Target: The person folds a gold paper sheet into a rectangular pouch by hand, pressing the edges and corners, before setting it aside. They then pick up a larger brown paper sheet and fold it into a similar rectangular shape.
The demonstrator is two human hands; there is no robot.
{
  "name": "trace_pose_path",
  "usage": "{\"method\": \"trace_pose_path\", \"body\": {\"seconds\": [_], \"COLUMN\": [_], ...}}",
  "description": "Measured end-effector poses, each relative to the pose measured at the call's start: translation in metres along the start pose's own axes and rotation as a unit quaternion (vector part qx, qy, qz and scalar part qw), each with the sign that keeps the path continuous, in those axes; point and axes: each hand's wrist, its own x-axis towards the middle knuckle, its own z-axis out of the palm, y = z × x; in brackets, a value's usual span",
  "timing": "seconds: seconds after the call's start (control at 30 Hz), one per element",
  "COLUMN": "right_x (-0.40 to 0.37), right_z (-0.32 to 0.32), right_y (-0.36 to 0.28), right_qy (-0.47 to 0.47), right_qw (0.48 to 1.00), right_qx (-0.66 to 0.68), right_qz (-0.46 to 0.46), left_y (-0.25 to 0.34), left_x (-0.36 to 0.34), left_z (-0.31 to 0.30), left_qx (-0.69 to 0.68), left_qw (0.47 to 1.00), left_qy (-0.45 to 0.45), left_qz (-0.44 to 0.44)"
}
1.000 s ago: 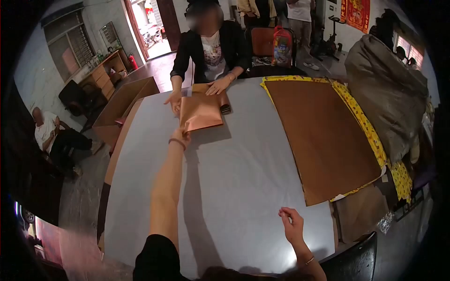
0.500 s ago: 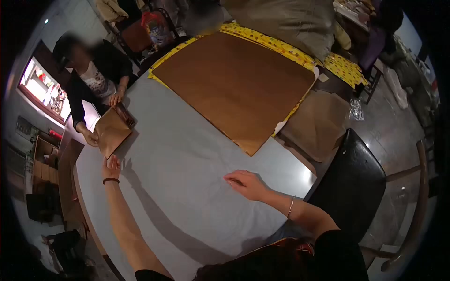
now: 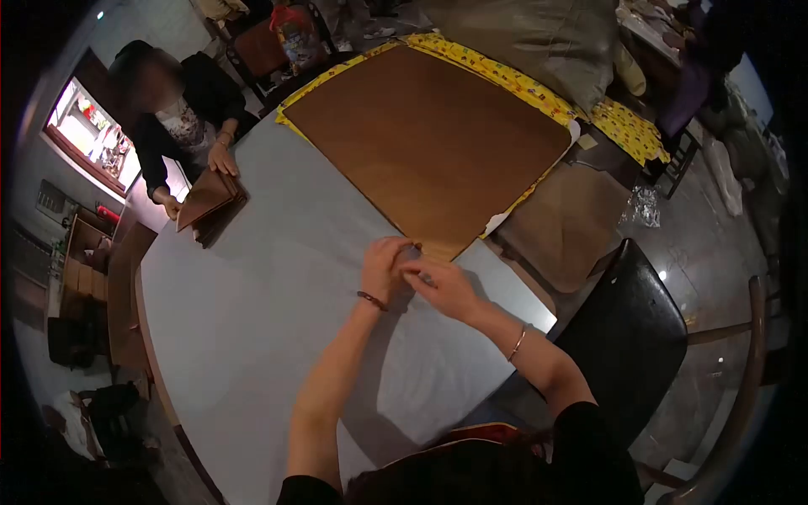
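Observation:
A large brown sheet, paper-like, point(image 3: 438, 143) lies on the table with its near corner at my hands. My left hand point(image 3: 386, 271) is closed beside the sheet's near left edge, fingertips touching or just over it; whether the sheet is pinched is hidden. Close by on the right, my right hand point(image 3: 443, 289) has thumb and fingers drawn together, partly covering the sheet's corner. What either hand holds, if anything, cannot be made out. Across the table, a co-worker's two hands point(image 3: 222, 158) hold a folded brown paper piece point(image 3: 209, 200).
Yellow patterned cloth point(image 3: 539, 91) shows under the sheet's far and right edges. The pale grey table cover point(image 3: 252, 311) extends left and near me. A black chair point(image 3: 631, 328) stands at right, with a brown piece point(image 3: 568, 231) beyond it. A large grey bundle point(image 3: 539, 50) rests at the back.
My left hand has swung right from near the co-worker's folded paper to the large sheet's corner. My right hand has moved slightly up to meet it. The co-worker's paper has opened at its folds.

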Motion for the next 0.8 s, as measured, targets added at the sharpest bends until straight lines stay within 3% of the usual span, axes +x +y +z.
{"method": "trace_pose_path", "body": {"seconds": [0.03, 0.07, 0.13, 0.23, 0.27, 0.3, 0.37, 0.53, 0.73, 0.8], "right_x": [0.015, 0.030, 0.050, 0.054, 0.058, 0.056, 0.042, 0.036, 0.037, 0.043], "right_z": [-0.017, -0.034, -0.069, -0.098, -0.105, -0.106, -0.101, -0.096, -0.091, -0.095], "right_y": [0.001, 0.011, 0.039, 0.076, 0.081, 0.085, 0.091, 0.099, 0.104, 0.104], "right_qy": [0.041, 0.037, 0.023, -0.031, -0.169, -0.177, -0.103, -0.107, -0.034, -0.067], "right_qw": [0.997, 0.997, 0.975, 0.948, 0.961, 0.959, 0.969, 0.963, 0.970, 0.972], "right_qx": [-0.047, -0.050, -0.165, -0.277, -0.217, -0.219, -0.222, -0.247, -0.232, -0.221], "right_qz": [-0.034, -0.037, -0.145, -0.150, 0.033, 0.025, -0.015, -0.033, -0.071, -0.042], "left_y": [0.006, 0.007, 0.007, 0.016, 0.014, 0.013, 0.012, 0.009, 0.014, 0.019], "left_x": [0.001, 0.003, 0.003, 0.005, 0.006, 0.006, 0.007, 0.005, 0.018, 0.026], "left_z": [0.008, 0.016, 0.027, 0.028, 0.028, 0.028, 0.029, 0.032, 0.027, 0.017], "left_qx": [0.016, 0.015, 0.077, 0.112, 0.115, 0.115, 0.129, 0.126, 0.124, 0.014], "left_qw": [0.997, 0.997, 0.992, 0.990, 0.990, 0.989, 0.986, 0.987, 0.985, 0.991], "left_qy": [-0.007, -0.001, -0.078, -0.074, -0.063, -0.082, -0.099, -0.100, -0.117, -0.133], "left_qz": [0.075, 0.074, 0.056, 0.051, 0.048, 0.044, 0.039, 0.008, -0.015, -0.025]}}
